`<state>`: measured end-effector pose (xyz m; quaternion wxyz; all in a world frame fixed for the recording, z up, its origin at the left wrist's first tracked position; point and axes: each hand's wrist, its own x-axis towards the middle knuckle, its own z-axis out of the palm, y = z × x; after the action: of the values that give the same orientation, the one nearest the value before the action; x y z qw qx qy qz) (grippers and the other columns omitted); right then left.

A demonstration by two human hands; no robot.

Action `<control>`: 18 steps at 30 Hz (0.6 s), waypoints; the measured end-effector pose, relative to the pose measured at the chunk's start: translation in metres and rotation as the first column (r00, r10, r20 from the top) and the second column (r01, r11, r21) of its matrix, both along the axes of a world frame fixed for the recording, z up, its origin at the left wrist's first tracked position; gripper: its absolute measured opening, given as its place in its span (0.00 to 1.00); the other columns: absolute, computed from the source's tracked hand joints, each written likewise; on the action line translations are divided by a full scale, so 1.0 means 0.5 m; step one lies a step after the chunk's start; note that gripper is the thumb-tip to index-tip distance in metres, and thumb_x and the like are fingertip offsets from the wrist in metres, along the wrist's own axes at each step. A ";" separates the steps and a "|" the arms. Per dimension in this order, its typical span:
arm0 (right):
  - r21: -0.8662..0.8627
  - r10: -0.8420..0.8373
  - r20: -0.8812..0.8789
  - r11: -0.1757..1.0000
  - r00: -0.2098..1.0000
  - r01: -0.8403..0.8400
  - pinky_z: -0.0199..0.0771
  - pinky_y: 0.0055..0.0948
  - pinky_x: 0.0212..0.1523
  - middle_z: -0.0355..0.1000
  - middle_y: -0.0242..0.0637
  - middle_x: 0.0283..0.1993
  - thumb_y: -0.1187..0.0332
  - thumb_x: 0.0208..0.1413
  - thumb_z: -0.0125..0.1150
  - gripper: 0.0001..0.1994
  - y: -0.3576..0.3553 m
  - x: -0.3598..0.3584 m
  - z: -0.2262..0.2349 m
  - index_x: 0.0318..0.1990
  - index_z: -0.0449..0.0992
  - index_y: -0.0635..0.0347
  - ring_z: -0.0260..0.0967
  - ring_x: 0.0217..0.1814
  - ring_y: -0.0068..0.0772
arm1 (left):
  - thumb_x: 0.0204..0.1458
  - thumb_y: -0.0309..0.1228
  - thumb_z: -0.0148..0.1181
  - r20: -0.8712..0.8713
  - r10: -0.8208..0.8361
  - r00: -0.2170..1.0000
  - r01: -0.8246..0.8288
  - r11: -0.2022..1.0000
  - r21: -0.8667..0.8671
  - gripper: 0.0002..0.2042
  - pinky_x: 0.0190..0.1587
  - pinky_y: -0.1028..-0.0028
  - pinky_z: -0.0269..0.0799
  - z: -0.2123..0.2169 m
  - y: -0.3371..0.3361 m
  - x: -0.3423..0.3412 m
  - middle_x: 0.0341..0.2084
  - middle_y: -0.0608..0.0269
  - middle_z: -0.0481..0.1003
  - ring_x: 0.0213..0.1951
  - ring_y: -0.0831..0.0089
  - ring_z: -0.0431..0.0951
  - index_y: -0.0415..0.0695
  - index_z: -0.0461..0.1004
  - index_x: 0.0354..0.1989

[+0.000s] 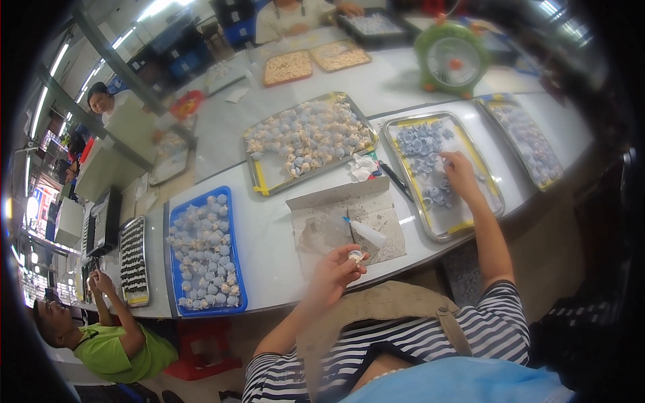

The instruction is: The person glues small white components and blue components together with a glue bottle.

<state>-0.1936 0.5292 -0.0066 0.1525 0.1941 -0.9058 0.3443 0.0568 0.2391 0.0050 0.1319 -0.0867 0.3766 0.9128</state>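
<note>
My left hand (334,274) is closed near the table's front edge, pinching a small round cream-and-grey part (356,256) between thumb and fingers. My right hand (459,173) reaches over a metal tray (445,236) lined with white and yellow. Its fingertips are pressed together above several small blue-grey cup-shaped shells (420,146); what they pinch, if anything, is too small to name. Between my hands, a white cone-shaped squeeze bag (368,232) with a blue tip lies on a stained cardboard sheet (316,232).
A large metal tray of blue-and-cream parts (309,134) stands behind the cardboard, a blue tray (176,269) of similar pieces at left. Another tray (527,138) is at right. A black pen (395,180), crumpled tissue (363,166) and green fan (451,57) are nearby. Co-workers sit left and far.
</note>
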 end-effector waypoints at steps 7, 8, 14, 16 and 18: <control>0.070 -0.031 -0.020 0.997 0.999 0.033 0.65 0.29 0.30 0.67 0.41 0.27 0.75 0.40 0.59 0.10 0.025 -0.010 -0.005 0.35 0.73 0.63 0.64 0.26 0.35 | 0.51 0.26 0.53 0.015 -0.022 1.000 0.023 1.000 -0.021 0.16 0.38 0.84 0.70 0.005 0.017 -0.020 0.44 0.55 0.68 0.36 0.77 0.72 0.41 0.63 0.49; 0.068 -0.036 -0.023 0.997 0.999 0.038 0.65 0.29 0.30 0.67 0.41 0.27 0.75 0.40 0.59 0.10 0.030 -0.010 -0.007 0.35 0.73 0.63 0.64 0.26 0.35 | 0.51 0.26 0.53 0.012 -0.027 1.000 0.028 0.999 -0.023 0.16 0.38 0.84 0.70 0.006 0.020 -0.021 0.44 0.55 0.68 0.36 0.77 0.72 0.41 0.63 0.49; -0.062 -0.034 -0.078 0.998 0.996 0.030 0.64 0.28 0.28 0.66 0.40 0.24 0.73 0.43 0.58 0.08 0.036 -0.009 -0.023 0.34 0.73 0.62 0.64 0.24 0.33 | 0.51 0.26 0.53 0.043 -0.041 0.998 0.042 0.999 -0.024 0.16 0.39 0.83 0.70 0.006 0.031 -0.013 0.44 0.55 0.68 0.36 0.77 0.72 0.41 0.63 0.49; -0.189 -0.137 0.103 0.970 0.985 0.155 0.63 0.27 0.26 0.65 0.39 0.22 0.73 0.44 0.57 0.09 0.012 0.022 0.004 0.36 0.72 0.61 0.64 0.23 0.30 | 0.51 0.27 0.53 0.038 -0.028 0.999 0.029 0.999 -0.021 0.16 0.38 0.83 0.69 0.007 0.032 -0.005 0.44 0.55 0.68 0.35 0.78 0.71 0.41 0.63 0.49; -0.142 -0.143 0.086 0.978 0.986 0.154 0.65 0.28 0.28 0.66 0.41 0.22 0.73 0.44 0.57 0.11 0.018 0.021 -0.004 0.38 0.71 0.61 0.66 0.25 0.35 | 0.51 0.26 0.53 0.042 -0.016 0.999 0.018 0.999 -0.038 0.16 0.37 0.84 0.69 0.001 0.029 0.000 0.44 0.55 0.68 0.34 0.78 0.71 0.41 0.63 0.49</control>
<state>-0.1829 0.5381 -0.0086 0.1577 0.1010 -0.8949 0.4052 0.0565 0.2534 0.0057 0.1457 -0.1051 0.3920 0.9023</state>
